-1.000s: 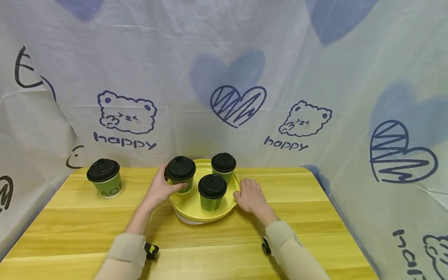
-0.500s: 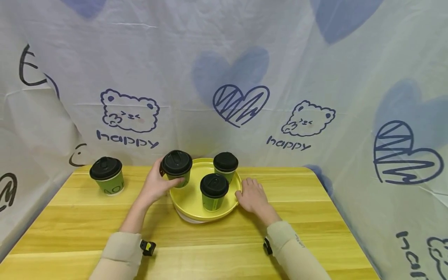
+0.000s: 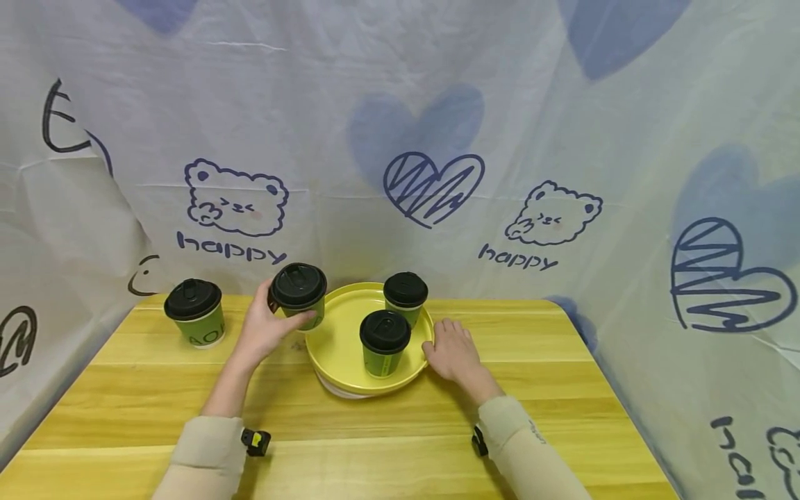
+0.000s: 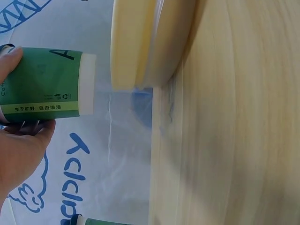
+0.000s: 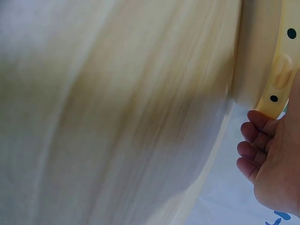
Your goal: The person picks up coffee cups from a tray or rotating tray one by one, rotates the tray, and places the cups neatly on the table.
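Note:
My left hand [image 3: 261, 328] grips a green paper coffee cup [image 4: 47, 86] with a black lid, thumb on the near side and fingers behind. The cup hangs in the air just left of a round yellow tray [image 3: 334, 354], overlapping its rim in the head view. Two more lidded coffee cups stand on the tray, one at the back right [image 3: 406, 295] and one nearer the front [image 3: 382, 357]. My right hand [image 3: 455, 354] holds the tray's right edge, thumb over the rim, fingers pointing down outside it in the right wrist view.
Another lidded green cup [image 3: 203, 326] stands at the table's back left. The tray rests on a pale base [image 3: 344, 390] on the wooden table [image 3: 375, 451]. A white printed curtain [image 3: 325, 125] hangs close behind the table's back edge.
My left hand has lifted the coffee cup off the tray and carried it left, past the tray's edge. My right hand has stayed at the tray's rim.

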Demonstrator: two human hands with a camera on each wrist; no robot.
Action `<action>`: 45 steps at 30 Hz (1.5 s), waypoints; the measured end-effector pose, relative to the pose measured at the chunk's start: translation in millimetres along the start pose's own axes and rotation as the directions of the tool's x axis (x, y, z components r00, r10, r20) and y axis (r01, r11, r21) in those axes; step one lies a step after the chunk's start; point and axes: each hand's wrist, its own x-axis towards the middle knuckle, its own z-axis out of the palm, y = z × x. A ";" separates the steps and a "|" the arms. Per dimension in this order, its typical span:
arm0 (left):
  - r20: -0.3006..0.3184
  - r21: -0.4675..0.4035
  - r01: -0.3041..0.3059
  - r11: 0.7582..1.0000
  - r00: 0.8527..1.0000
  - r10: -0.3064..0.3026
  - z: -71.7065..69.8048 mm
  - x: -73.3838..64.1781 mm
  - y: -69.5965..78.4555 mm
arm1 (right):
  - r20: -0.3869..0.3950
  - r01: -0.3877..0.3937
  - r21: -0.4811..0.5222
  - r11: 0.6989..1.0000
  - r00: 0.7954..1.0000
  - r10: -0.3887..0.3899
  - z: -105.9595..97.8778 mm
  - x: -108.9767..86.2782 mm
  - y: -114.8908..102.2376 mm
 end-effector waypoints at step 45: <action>-0.256 -0.020 0.230 0.973 0.939 -0.228 -16.6 -7.2 -42.1 | -0.018 0.005 0.020 1.000 1.000 -0.005 -0.5 -2.6 -1.9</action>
